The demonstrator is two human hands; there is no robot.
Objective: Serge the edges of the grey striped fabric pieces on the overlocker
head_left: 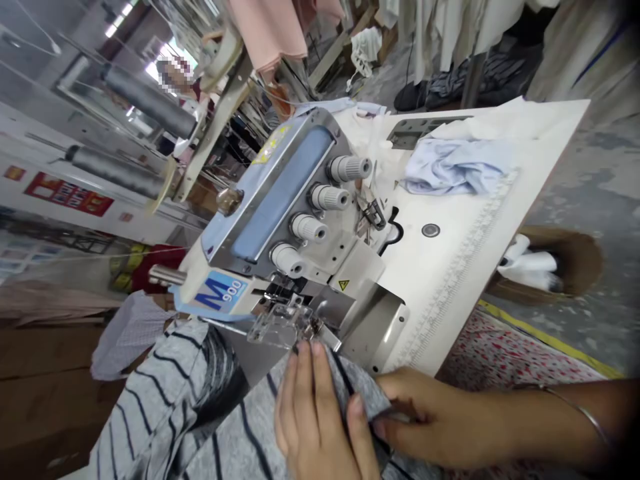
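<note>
A grey striped knit fabric (255,407) with dark lines runs up to the presser foot area of an overlock sewing machine (285,193). My left hand (315,417) lies flat on this fabric, fingers stretched out and close together, their tips right at the clear plastic guard (277,327). To its right, my right hand (430,417) pinches the fabric's edge between thumb and fingers; part of that grip is hidden under folds. More of the striped cloth (155,387) bunches at the left of the machine.
A crumpled light blue cloth (455,167) lies on the white machine table (430,267), which has a printed ruler along its edge. Grey thread cones (150,100) stand at upper left. A cardboard box (575,267) with white rolls sits on the floor. A person (193,100) is in the background.
</note>
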